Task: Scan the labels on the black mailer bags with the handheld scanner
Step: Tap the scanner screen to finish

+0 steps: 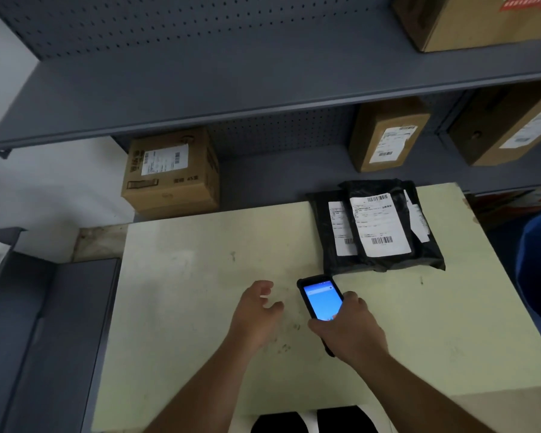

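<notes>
The right hand [350,329] is wrapped around the lower part of the handheld scanner [320,300], thumb lying on the bottom of its lit blue screen, forearm reaching in from the lower right. The scanner's top end points toward the black mailer bags [381,226], which lie overlapped on the far right part of the table [200,276], white labels face up; at least 2 labels show barcodes. The left hand [256,310] hovers just left of the scanner, empty, fingers loosely curled and spread, palm turned toward the right. Cardboard boxes [169,173] sit on the grey shelf [200,98] unit behind.
</notes>
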`<state>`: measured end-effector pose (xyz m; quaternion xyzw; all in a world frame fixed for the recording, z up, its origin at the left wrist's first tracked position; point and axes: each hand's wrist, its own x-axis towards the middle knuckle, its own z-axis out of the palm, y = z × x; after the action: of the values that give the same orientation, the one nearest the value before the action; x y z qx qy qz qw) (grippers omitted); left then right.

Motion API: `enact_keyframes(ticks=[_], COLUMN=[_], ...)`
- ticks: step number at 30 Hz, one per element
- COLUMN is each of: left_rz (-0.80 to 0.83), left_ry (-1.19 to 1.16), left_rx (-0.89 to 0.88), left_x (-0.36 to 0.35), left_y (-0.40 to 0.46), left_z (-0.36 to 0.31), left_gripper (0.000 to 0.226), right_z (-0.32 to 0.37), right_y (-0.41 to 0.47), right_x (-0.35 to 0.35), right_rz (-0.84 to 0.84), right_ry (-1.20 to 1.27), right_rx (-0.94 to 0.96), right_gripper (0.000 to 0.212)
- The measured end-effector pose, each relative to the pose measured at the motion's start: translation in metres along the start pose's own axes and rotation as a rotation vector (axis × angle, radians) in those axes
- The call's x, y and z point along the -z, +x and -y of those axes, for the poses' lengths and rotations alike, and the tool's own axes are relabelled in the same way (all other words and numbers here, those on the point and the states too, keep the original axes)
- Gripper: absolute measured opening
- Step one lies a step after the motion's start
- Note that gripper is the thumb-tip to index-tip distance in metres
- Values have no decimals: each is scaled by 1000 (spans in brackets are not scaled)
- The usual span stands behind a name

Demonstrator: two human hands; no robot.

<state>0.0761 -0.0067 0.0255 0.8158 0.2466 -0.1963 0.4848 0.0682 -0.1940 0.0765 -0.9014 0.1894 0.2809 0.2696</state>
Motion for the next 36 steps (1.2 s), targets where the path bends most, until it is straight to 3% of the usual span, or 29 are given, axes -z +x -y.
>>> enact_keyframes(ticks=[5,11,36], left_rz=[12,30,17], left_ry=[93,125,77], left_rx=[-25,-14,83], left_x=[-6,-18,-28], left_y=[-1,-1,-4], left_z=[17,32,54], left_gripper=[53,56,54], right_z=[-14,-32,-46], right_y=[-1,0,5], right_x=[-24,-56,-121], right_rz=[-49,-44,-105], right_ry=[-110,-71,-105], right_rx=[-33,-97,-207], right_gripper=[56,65,91])
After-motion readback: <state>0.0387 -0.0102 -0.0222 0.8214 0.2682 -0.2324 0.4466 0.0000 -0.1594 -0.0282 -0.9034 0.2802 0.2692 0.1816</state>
